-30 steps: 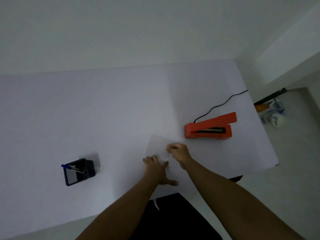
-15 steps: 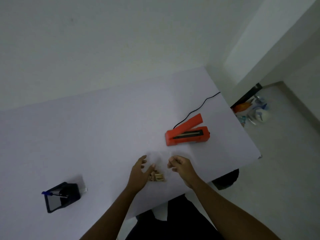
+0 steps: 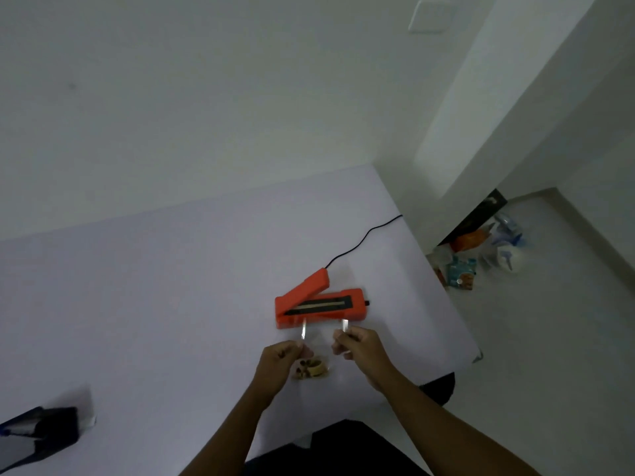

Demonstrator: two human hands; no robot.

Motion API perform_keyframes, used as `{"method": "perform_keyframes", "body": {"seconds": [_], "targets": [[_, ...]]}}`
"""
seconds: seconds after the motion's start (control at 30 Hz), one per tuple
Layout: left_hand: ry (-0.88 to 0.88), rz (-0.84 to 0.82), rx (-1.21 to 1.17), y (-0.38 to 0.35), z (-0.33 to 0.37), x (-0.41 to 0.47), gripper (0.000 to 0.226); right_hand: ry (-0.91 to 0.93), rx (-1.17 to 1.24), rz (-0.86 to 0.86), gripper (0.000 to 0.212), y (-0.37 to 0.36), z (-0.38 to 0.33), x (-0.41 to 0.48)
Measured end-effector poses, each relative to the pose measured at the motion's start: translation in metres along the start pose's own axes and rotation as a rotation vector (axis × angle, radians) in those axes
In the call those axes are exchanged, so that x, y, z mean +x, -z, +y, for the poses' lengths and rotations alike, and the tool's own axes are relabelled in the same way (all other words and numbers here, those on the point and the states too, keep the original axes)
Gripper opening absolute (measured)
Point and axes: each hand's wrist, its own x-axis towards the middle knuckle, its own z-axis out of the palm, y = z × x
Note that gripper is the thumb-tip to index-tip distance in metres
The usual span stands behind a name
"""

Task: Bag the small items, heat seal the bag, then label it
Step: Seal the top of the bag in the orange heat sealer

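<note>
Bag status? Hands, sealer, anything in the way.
Pinching: left hand and right hand, a side each of the clear bag. Small items inside, mouth toward the heat sealer, arm raised. Nothing between bag and sealer.

Bare workroom: white table (image 3: 171,286), heat sealer (image 3: 319,305)

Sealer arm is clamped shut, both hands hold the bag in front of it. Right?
No. The head view shows the sealer arm raised, not clamped shut. The rest holds: left hand and right hand each pinch the bag in front of it.
</note>
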Motion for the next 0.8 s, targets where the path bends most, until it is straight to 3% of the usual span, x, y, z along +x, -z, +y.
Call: {"method": "perform_keyframes", "body": {"seconds": [0.33,0.8], "targets": [[0.174,0.177,-0.219,-0.038,0.008,0.025,0.026,-0.146,0.03,-0.115,0.017,0.019,0.001,0.03],[0.196,0.248,-0.257,-0.05,0.003,0.039,0.024,-0.168,-0.007,-0.116,0.015,0.025,-0.005,0.052]]}}
